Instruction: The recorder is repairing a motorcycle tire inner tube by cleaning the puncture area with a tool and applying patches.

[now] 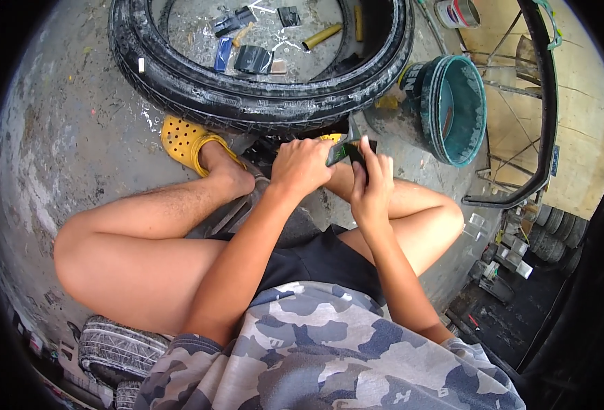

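In front of my lap, my left hand (300,164) and my right hand (373,179) both grip a small dark, flat piece with green on it (343,154). The fingers of my left hand curl over its left end; those of my right hand hold its right side, thumb bent against it. A yellow perforated clog (181,140) is on my left foot, and another bit of yellow shows behind the piece. A big black tyre (261,100) lies flat just beyond my hands, with dark rubber scraps (254,59) and two olive tubes (321,37) inside its ring.
A teal bucket (479,109) stands right of the tyre, a metal can (458,14) farther back. A black curved frame (546,123) and pale board (579,89) are at the right, with tyres and blocks (514,260) below. More tyres (121,348) sit behind my left thigh.
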Demonstrator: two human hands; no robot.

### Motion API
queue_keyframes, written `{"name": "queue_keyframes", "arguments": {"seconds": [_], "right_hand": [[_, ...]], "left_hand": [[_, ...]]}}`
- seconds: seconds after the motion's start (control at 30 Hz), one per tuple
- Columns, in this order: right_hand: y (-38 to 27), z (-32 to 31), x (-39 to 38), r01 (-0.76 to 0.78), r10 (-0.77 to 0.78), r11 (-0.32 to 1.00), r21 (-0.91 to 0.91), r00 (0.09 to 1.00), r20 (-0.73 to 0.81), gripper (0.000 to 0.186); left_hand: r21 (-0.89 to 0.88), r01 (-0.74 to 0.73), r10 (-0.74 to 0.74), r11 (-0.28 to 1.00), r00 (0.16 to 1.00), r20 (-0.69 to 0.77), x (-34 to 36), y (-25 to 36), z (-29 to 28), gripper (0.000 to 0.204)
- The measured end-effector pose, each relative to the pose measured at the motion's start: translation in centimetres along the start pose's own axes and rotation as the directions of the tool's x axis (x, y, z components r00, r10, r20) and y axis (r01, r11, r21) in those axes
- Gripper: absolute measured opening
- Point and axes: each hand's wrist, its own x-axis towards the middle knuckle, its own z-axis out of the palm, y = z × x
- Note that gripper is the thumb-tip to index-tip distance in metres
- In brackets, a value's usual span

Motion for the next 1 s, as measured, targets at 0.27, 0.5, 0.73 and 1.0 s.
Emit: {"name": "queue_keyframes", "arguments": {"seconds": [0.27, 0.5, 0.73, 1.0], "right_hand": [[-0.6, -0.2, 0.0, -0.035, 0.035, 0.999, 0.001, 0.999, 0.007, 0.048], [-1.2, 0.1, 1.2, -0.032, 0.032, 0.999, 0.004, 0.999, 0.021, 0.048], [-0.5, 0.4, 1.6, -0.090, 0.090, 0.996, -0.028, 0.996, -0.013, 0.051], [-0.3, 0.7, 1.5, -0.160, 0.158, 0.984, -0.073, 0.987, -0.035, 0.049]], "left_hand": [[-0.012, -0.024, 0.023, 1.000, 0.998, -0.059, -0.2, 0.0, 0.6, 0.023], [0.000, -0.013, 0.013, 1.000, 1.000, -0.005, -0.1, -0.4, 0.0, 0.024], [0.001, 0.009, -0.009, 1.000, 1.000, 0.026, -0.2, 0.0, -0.1, 0.033], [-0.008, -0.037, 0.036, 0.999, 0.999, -0.019, -0.2, -0.1, -0.1, 0.022]]}}
